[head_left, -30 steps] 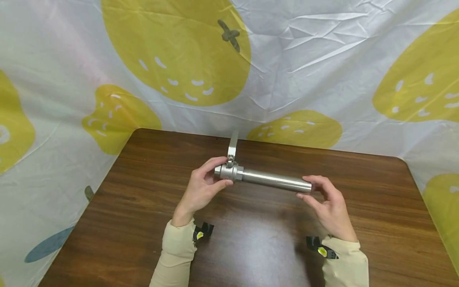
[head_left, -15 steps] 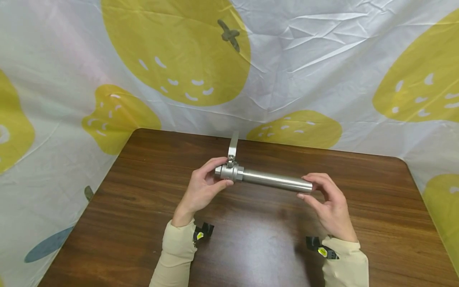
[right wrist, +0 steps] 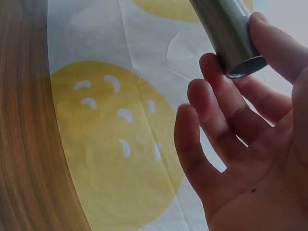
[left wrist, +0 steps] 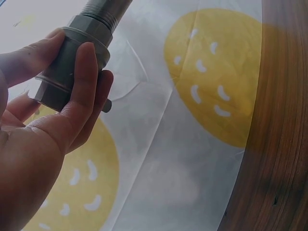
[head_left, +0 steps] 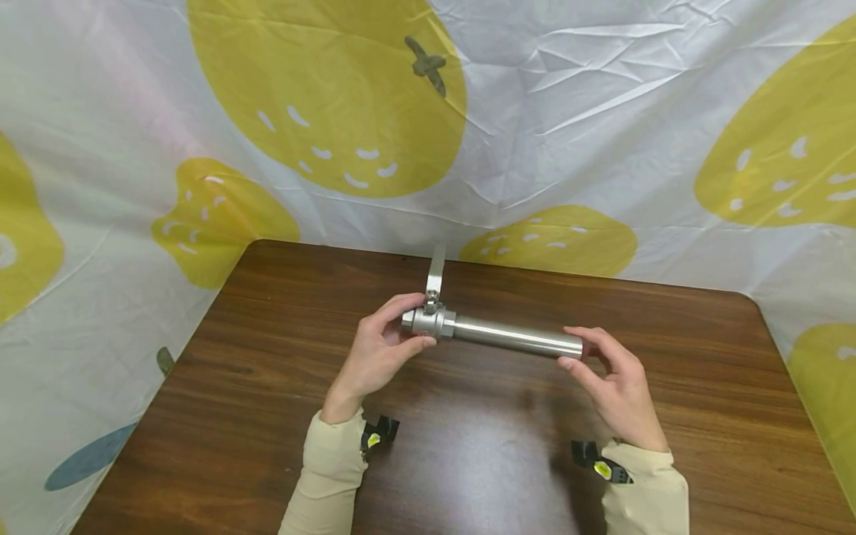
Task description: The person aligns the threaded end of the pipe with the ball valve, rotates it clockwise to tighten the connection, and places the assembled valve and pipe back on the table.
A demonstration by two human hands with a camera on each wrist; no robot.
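Note:
A silver ball valve (head_left: 428, 321) with a flat lever handle (head_left: 435, 273) is joined to a long metal pipe (head_left: 511, 336). My left hand (head_left: 378, 351) grips the valve body, thumb on the near side and fingers curled round the far side. Threads show where the pipe enters the valve's hex end in the left wrist view. At the pipe's far right end, my right hand (head_left: 617, 381) pinches it between thumb and fingertips. The right wrist view shows the pipe's open end (right wrist: 246, 67) above the palm, with the other fingers loosely bent.
A brown wood-grain table (head_left: 267, 334) lies below the hands. White cloth with yellow fruit prints (head_left: 334, 96) hangs behind it and at both sides. Black wrist straps (head_left: 377, 433) sit at the sleeve cuffs.
My right fingers lift slightly, then come back down on the pipe's end, and the thumb shifts a little. The left hand, valve and pipe stay almost still.

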